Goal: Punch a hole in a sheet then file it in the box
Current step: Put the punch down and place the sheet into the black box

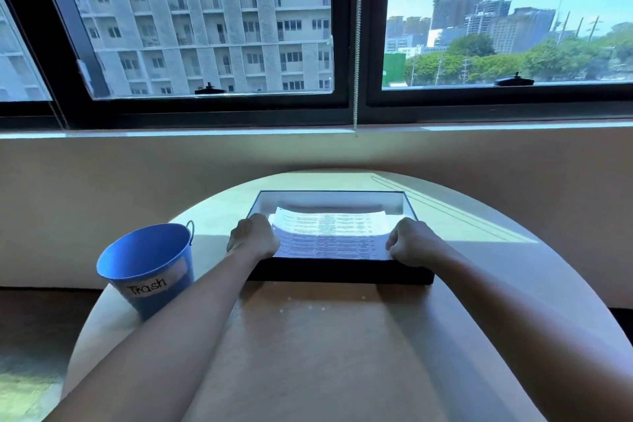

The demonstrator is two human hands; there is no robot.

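- My left hand [254,237] and right hand [413,242] each have a closed grip on a side edge of the sheet [325,233].
- The sheet lies in the black box [339,271], long axis left-to-right.
- A blue bucket [147,267] stands left on the tabletop [325,353].

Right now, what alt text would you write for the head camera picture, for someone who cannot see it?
A person's left hand and right hand hold the side edges of a printed sheet over a shallow black box on a round table. A blue bucket labelled Trash stands left; windows behind show city buildings.
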